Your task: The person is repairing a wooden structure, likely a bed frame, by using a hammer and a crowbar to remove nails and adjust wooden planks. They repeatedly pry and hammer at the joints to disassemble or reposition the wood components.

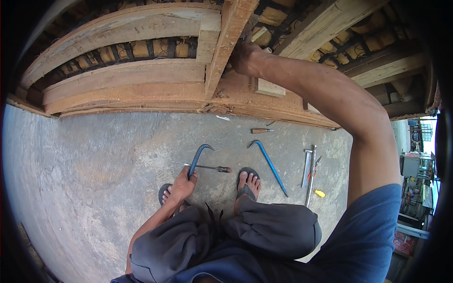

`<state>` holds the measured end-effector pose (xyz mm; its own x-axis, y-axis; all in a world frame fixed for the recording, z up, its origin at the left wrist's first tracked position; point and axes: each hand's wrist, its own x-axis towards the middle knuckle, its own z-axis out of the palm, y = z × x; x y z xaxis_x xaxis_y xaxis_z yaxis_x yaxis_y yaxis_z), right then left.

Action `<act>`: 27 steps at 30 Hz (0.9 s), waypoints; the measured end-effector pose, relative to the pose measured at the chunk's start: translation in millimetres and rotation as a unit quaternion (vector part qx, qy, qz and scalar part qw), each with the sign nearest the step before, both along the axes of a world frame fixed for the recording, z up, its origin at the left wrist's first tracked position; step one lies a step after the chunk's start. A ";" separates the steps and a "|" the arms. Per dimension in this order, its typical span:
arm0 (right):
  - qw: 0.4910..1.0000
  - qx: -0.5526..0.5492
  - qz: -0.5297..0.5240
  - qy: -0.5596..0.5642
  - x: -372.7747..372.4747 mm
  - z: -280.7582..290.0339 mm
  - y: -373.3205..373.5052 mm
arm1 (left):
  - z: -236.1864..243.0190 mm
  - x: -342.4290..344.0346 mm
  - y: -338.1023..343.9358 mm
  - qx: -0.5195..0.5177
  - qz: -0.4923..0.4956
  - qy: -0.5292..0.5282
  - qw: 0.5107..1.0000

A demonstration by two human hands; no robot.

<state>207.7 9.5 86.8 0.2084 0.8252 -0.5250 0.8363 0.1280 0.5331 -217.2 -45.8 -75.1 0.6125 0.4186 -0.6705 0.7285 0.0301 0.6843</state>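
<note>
- Head view, centre-left of the frame: from where I stand, the left hand [184,185] closes its fingers around the straight end of a blue pry bar [195,160], the hook left clear.
- The bar's long axis runs up the frame, leaning slightly right; its hooked tip curls to the right. The low grip presumably leaves the hook usable.
- A screwdriver [207,167] lies crosswise just beside the left hand, handle to the right; the bar passes over its shaft.
- Upper centre: the right hand [247,57] reaches in beside a cross beam [226,42] of the wooden frame [122,73]. Its fingertips are hidden, so I cannot tell whether they grip anything.
- The wooden frame spans the top of the picture, long axis left to right, its edge bowed by the lens. Dark strapping [128,50] shows between its members.
- Right of centre: a second blue pry bar [270,165] slants down to the right, hook uppermost. A wooden-handled tool [260,130] and a yellow-handled tool [320,193] also lie on the floor [108,165], apparently kept within reach.
</note>
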 end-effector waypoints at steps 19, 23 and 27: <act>0.925 0.213 -0.233 0.213 -93.7 -2.5 -132.1 | -2.7 5.9 5.3 0.006 -0.024 0.066 0.998; 0.778 0.257 -0.442 0.364 -138.4 -50.5 -247.9 | 8.5 8.8 18.1 0.044 -0.084 0.063 0.994; 0.720 0.273 -0.594 0.236 -169.2 -130.8 -378.3 | 45.7 39.4 35.2 0.120 -0.216 0.071 0.966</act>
